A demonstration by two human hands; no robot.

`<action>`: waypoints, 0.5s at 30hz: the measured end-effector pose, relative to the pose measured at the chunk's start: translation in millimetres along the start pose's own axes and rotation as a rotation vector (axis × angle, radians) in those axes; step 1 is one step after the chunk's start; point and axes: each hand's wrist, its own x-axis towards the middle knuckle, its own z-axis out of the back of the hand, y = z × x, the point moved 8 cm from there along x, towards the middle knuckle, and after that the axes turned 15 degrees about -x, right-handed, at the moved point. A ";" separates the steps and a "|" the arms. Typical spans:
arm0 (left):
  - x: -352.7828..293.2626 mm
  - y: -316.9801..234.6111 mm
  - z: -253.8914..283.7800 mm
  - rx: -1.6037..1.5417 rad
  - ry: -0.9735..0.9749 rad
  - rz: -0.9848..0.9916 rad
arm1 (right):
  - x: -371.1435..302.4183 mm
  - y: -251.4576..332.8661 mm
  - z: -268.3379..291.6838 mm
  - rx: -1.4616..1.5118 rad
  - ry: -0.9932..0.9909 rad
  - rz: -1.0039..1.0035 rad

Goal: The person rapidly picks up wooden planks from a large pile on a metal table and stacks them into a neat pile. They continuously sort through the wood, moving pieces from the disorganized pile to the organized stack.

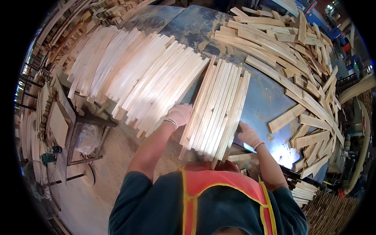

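A bundle of pale wooden strips (213, 113) lies side by side in front of me, its near ends jutting past the table edge toward my body. My left hand (180, 114), in a light pinkish glove, presses against the bundle's left side with its fingers curled. On the opposite side my right hand (249, 135), gloved too, grips the outermost strip; its fingertips are partly hidden. Left of the bundle, across a narrow gap, a long row of similar strips (145, 74) stands packed together. Their near ends are uneven.
A loose heap of wooden boards (297, 51) covers the right of the dark metal table (184, 23). More timber (102, 13) is stacked at the far left. A metal stand (74, 133) and a fan (37, 176) are at left. A ribbed hose (360, 156) hangs at right.
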 end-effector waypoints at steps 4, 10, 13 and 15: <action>14.2 27.7 -12.6 -1.052 -0.155 0.060 | 6.5 -30.0 14.9 0.790 0.164 -0.371; -1.5 -40.0 9.3 -0.462 -0.123 0.276 | 59.3 -13.7 -2.4 0.889 0.093 -0.394; -12.6 -52.7 19.0 -0.478 -0.118 0.261 | 64.3 -17.8 -23.8 1.236 0.123 -0.276; -16.0 -61.3 40.5 -0.415 -0.182 0.258 | 61.7 -12.5 -19.6 1.278 0.196 -0.332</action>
